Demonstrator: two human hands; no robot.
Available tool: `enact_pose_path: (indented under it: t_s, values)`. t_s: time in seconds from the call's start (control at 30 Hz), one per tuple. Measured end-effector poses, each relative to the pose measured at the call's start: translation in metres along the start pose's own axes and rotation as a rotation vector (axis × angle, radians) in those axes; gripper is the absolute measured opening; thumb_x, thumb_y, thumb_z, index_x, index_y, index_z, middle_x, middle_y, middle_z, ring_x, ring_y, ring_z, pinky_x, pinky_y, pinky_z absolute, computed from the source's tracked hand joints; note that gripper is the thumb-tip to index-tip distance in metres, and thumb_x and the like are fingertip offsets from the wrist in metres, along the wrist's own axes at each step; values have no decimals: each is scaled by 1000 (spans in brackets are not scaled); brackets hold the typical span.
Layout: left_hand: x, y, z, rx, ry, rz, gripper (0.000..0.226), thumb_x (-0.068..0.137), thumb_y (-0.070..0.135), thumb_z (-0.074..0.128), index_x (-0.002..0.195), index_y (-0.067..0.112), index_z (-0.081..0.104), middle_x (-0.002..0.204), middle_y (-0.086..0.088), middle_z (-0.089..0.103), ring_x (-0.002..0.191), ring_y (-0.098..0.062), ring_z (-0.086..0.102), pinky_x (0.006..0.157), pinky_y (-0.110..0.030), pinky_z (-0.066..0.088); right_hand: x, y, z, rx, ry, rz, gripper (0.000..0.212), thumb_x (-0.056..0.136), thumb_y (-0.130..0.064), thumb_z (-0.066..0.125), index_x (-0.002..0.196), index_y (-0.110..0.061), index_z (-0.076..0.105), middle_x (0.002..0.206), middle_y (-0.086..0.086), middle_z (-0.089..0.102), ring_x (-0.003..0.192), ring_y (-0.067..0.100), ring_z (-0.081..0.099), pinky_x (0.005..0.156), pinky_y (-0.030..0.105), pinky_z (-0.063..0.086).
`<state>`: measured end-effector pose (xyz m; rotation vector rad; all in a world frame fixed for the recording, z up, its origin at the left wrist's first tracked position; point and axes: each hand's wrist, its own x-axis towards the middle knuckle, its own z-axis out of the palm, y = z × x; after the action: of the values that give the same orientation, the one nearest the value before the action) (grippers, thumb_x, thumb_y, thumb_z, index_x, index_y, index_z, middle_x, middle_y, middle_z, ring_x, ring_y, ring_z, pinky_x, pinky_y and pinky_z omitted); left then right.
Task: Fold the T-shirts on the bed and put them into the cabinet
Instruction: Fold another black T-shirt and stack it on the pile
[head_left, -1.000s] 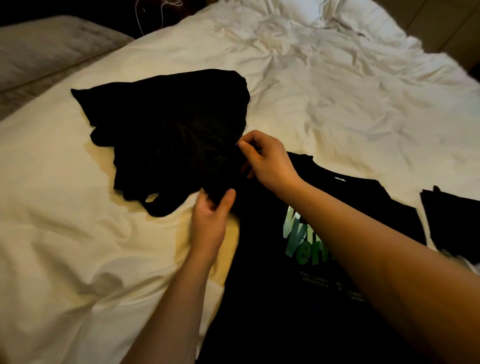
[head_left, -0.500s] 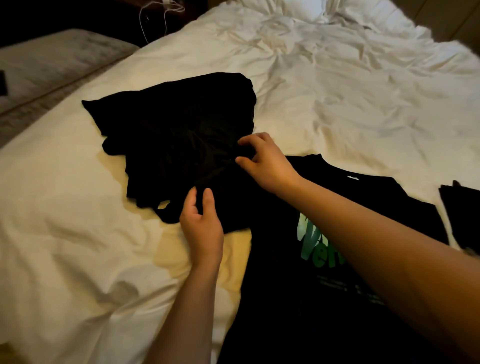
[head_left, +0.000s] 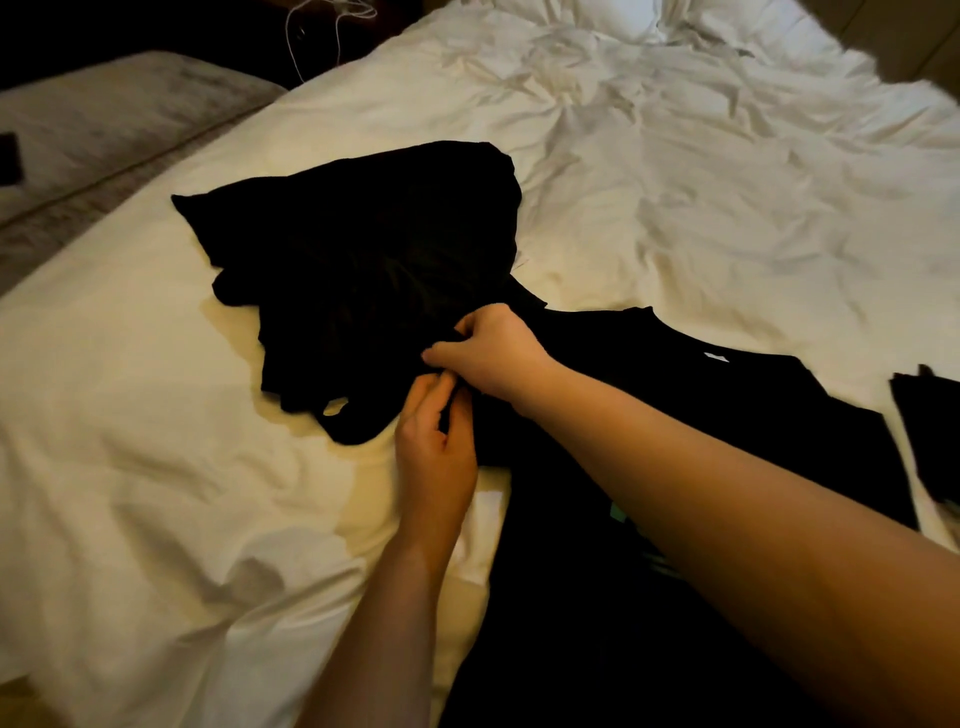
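Where T-shirts (head_left: 363, 249) lie, rumpled white bed (head_left: 701, 182)

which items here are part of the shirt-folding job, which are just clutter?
Job:
- crumpled black T-shirt, both hands gripping its near edge: left hand, right hand
- flat black T-shirt under the right arm
- dark garment at right edge
- bed

Lying about:
- white cable beyond the bed
- grey bench
- dark object on it

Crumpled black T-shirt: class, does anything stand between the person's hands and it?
Nothing visible does. The left hand and right hand both already pinch black cloth where the crumpled T-shirt meets the flat T-shirt on the bed. The cabinet is out of view.
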<state>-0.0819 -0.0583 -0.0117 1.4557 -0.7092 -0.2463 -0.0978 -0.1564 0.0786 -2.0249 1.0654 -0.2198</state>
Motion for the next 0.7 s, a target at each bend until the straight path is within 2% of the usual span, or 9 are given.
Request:
enact_pose_path:
  t_s: [0.03,0.1,0.17,0.23,0.3,0.4,0.5,0.6,0.7]
  values:
    - [-1,3,1,-1,-11,-5,22,99,7,56,119,10,66,106,2,63,103,-10,63,85,-31,52,0,-1,0,-33,55,-21,26,85,-25,73,68,-12,58,61,3,56,56,15,54,55,30,46]
    - [-3,9,1,-23,-18,-59,40,95,10,65,129,31,58,117,8,63,112,-4,61,91,-22,51,3,-1,-2,16,159,-54,26,91,-22,66,70,-10,55,63,5,56,57,17,55,56,32,46]
    - [-4,11,-1,-72,28,-169,53,91,15,73,132,41,51,114,10,65,106,0,62,87,-16,51,8,-2,-8,165,233,-48,28,93,-24,63,74,-4,57,69,10,63,62,23,62,61,36,54]
    - [-1,9,-2,-43,125,-226,43,88,19,76,126,29,60,103,13,66,89,8,63,76,-14,50,13,1,-16,323,296,-5,23,93,-24,61,89,-2,67,83,13,71,76,26,70,77,45,59]
    - [1,5,-3,8,204,-213,23,86,19,78,107,15,70,88,13,68,71,8,61,68,-16,46,13,4,-27,504,326,33,19,96,-22,59,101,-7,69,92,10,73,86,24,71,84,45,59]
    - [0,7,-3,-8,219,-94,16,84,7,77,95,17,70,84,8,68,73,0,61,69,-13,45,5,10,-48,709,356,45,11,96,-19,60,97,-10,68,91,9,72,86,23,71,80,37,59]
    - [-5,11,0,1,103,91,24,82,-3,76,95,17,71,93,1,67,86,-6,63,73,-16,46,-12,28,-65,813,424,83,11,93,-19,62,86,-10,64,82,10,67,78,27,70,72,37,55]
    - [-13,14,11,29,-131,241,22,77,-5,73,91,12,72,95,1,68,92,-10,64,76,-22,47,-41,61,-76,932,499,171,9,92,-18,58,87,-11,62,79,6,65,76,27,66,65,36,50]
    - [-28,19,24,97,-432,295,22,69,4,75,86,18,75,89,16,66,91,-3,61,83,-26,47,-72,104,-76,886,643,231,7,88,-13,60,81,-13,59,73,2,60,71,20,62,59,32,45]
